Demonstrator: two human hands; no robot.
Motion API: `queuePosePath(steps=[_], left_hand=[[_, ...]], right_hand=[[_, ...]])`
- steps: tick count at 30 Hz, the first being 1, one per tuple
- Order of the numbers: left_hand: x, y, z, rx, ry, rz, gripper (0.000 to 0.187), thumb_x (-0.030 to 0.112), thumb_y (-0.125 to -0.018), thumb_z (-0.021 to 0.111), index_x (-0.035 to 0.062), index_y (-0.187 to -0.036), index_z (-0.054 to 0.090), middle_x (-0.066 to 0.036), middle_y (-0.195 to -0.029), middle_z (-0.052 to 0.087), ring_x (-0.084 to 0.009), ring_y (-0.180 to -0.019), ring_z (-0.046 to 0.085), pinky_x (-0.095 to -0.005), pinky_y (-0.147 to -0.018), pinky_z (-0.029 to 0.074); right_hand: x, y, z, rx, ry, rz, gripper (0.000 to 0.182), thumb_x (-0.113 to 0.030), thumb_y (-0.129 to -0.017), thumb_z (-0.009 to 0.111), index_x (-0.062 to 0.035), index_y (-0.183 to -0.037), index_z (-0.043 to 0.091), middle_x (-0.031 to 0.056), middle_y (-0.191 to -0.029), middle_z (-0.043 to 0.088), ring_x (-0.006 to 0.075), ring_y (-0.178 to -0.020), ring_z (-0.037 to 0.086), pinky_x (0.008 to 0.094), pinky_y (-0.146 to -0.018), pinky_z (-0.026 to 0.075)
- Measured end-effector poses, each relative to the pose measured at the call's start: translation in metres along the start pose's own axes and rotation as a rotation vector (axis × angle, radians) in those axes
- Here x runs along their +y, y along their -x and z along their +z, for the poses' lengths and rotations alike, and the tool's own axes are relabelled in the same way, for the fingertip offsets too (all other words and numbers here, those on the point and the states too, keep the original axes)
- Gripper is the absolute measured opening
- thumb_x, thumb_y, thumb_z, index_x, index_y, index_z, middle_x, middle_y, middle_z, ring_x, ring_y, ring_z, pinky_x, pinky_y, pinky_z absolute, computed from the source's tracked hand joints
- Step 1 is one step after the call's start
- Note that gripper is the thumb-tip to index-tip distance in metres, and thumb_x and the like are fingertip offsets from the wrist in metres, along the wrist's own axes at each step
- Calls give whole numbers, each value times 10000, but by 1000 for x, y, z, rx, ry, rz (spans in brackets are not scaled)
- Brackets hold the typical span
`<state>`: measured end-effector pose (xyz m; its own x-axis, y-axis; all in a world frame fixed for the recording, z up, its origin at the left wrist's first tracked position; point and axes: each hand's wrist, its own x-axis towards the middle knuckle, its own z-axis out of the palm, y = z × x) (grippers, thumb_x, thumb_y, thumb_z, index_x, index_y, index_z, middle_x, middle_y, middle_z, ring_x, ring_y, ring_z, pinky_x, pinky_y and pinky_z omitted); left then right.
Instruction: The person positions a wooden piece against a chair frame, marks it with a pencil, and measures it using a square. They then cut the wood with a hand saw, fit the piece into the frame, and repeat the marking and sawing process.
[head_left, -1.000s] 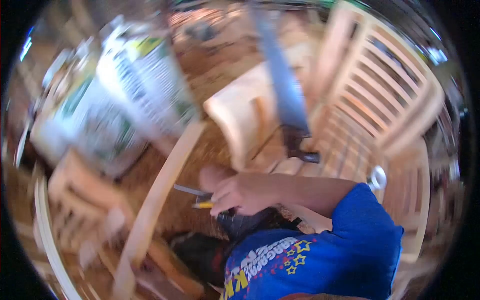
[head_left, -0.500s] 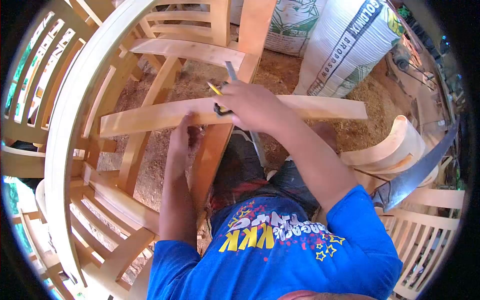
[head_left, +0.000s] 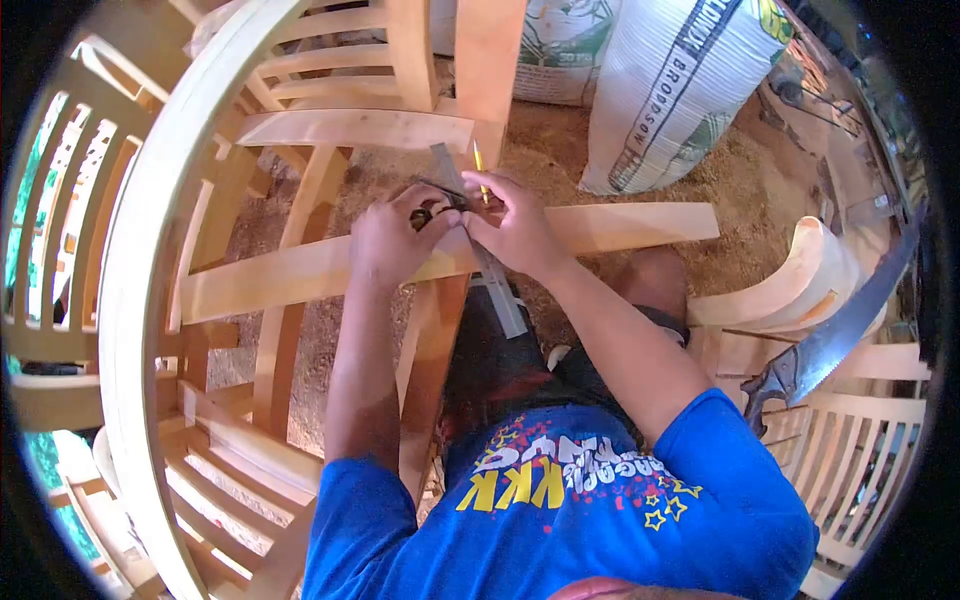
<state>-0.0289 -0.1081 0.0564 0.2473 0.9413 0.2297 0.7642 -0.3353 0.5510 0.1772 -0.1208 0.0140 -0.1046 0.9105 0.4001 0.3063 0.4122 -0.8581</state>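
A gently curved wooden plank (head_left: 620,226) is lying across the frame's middle. Over it, the left hand (head_left: 388,240) and right hand (head_left: 513,232) are pinching a combination square (head_left: 493,277) near the centre, the right also gripping a yellow pencil (head_left: 480,165) pointing upward.

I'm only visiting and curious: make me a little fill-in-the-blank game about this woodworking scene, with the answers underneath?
1. The person's right hand holds a slim pencil whose colour is ____.
2. Crossing beneath the flat grey metal ruler, the long pale slat is made of ____.
3. The toothed, dark-handled steel handsaw lies to the person's ____.
4. The short-sleeved cloth shirt is mainly ____.

Missing words: yellow; wood; right; blue.
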Motion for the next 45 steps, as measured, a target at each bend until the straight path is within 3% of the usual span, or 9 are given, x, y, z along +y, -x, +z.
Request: queuePosePath(steps=[9, 15, 18, 24, 28, 33, 36, 42, 45], left_hand=[[-48, -2, 21, -106, 472, 4, 395, 321, -861, 879, 70, -1150, 786, -136, -1069, 799, -305, -976, 771, -387, -857, 584], [-27, -4, 20, -60, 114, -98, 335, 372, -886, 846, 130, -1114, 809, -129, -1124, 787, -330, -1022, 751, -438, -895, 578], [-30, -4, 19, -82, 45, 1, 309, 386, -896, 836, 157, -1103, 823, -114, -1192, 778, -330, -1089, 738, -440, -932, 571], [-55, -7, 30, -95, 197, 94, 271, 371, -910, 827, 167, -1086, 848, -84, -1240, 775, -305, -1129, 735, -406, -975, 562], [-45, -3, 26, -139, 244, 65, 198, 87, -927, 799, 30, -1116, 806, -127, -1194, 759, -254, -1134, 714, -368, -1014, 541], [-52, -7, 32, -97, 298, 137, 234, 315, -955, 789, 171, -1132, 842, -79, -1250, 771, -291, -1121, 738, -388, -968, 558], [-43, -4, 25, -161, 246, 124, 244, 50, -958, 737, 55, -1194, 799, -124, -1301, 730, -249, -1176, 703, -362, -1044, 539], [-52, -6, 31, -142, 222, 168, 220, 90, -971, 749, 82, -1181, 814, -110, -1313, 733, -234, -1149, 717, -359, -1036, 544], [-57, -8, 34, -126, 267, 186, 228, 312, -964, 774, 188, -1141, 845, -73, -1317, 749, -292, -1137, 738, -379, -965, 566]], right_hand=[[-1, 4, -27, 96, 176, 86, 361, -39, -919, 654, -23, -1279, 659, 191, -1073, 711, 372, -924, 696, 452, -808, 583], [10, 8, -22, 100, 324, 7, 321, -44, -942, 649, -49, -1263, 663, 187, -1079, 725, 367, -907, 698, 452, -780, 580], [18, 8, -19, 171, 279, -28, 318, -16, -943, 680, -53, -1259, 670, 111, -1040, 731, 208, -877, 719, 327, -759, 578], [6, 6, -30, 171, 217, 20, 229, -118, -999, 681, -72, -1220, 716, 140, -849, 741, 237, -742, 724, 360, -704, 578], [1, 16, -41, 21, -105, 105, 298, -245, -1103, 625, -66, -1330, 697, 52, -1040, 770, 91, -871, 654, 266, -815, 552], [-18, 39, -58, -107, -211, 295, 396, -358, -1110, 609, 3, -1239, 708, 85, -955, 774, 128, -840, 713, 292, -799, 583], [-27, 43, -61, -147, -206, 331, 425, -380, -1117, 588, 26, -1164, 704, 89, -919, 762, 128, -824, 706, 295, -788, 584], [-23, 49, -55, -153, -134, 315, 416, -379, -1115, 588, 22, -1109, 700, 101, -894, 759, 136, -819, 710, 304, -766, 584], [-23, 49, -53, -165, -98, 311, 384, -345, -1121, 578, 16, -1115, 710, 92, -896, 750, 132, -824, 704, 294, -769, 580]])
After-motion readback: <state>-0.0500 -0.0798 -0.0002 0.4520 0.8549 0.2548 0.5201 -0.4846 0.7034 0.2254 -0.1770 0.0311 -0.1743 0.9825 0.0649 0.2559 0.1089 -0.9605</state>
